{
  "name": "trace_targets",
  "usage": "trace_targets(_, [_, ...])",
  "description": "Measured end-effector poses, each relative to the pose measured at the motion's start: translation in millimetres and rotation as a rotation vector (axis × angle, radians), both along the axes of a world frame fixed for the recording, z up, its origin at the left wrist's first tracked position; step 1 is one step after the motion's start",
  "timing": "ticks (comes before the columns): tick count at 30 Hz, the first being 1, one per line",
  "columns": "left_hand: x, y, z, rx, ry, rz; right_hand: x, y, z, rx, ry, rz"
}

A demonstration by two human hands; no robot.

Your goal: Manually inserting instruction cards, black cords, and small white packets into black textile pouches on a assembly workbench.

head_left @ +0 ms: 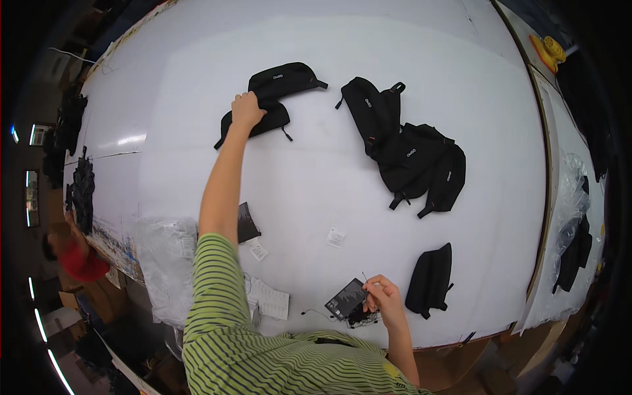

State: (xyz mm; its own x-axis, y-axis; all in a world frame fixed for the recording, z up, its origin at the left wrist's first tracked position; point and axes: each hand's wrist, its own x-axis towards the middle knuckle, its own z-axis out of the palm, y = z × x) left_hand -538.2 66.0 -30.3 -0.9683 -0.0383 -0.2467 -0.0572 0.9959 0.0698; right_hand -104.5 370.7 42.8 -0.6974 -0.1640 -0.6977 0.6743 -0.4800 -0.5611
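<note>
At the far left of centre, my left hand is closed on the edge of a black zip pouch. Another black pouch, with a small pale print, lies just beyond and touches it. Near the front edge, my right hand is raised in a pinch on a thin dark cord. Below those fingers lies a black printed card tag, beside a tangle of black cords. Whether the cord is attached to that tag I cannot tell.
Several black pouches lie heaped right of centre; one more pouch is right of my right hand. White paper slips, a dark card and clear plastic bags are at left. A person in red is beyond the left edge.
</note>
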Motion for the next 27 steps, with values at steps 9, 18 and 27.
trace_targets(9, [-50.0,48.0,9.3,0.129,0.274,-0.243,-20.4,0.2,-12.7,-0.015,0.005,-0.002])
trace_targets(18, [247.7,102.4,71.4,0.716,-0.015,-0.137,59.6,23.8,12.3,0.173,0.022,-0.115])
trace_targets(27, [451.6,83.6,46.5,0.625,0.255,-0.261,131.5,18.6,35.7,0.309,0.109,0.013])
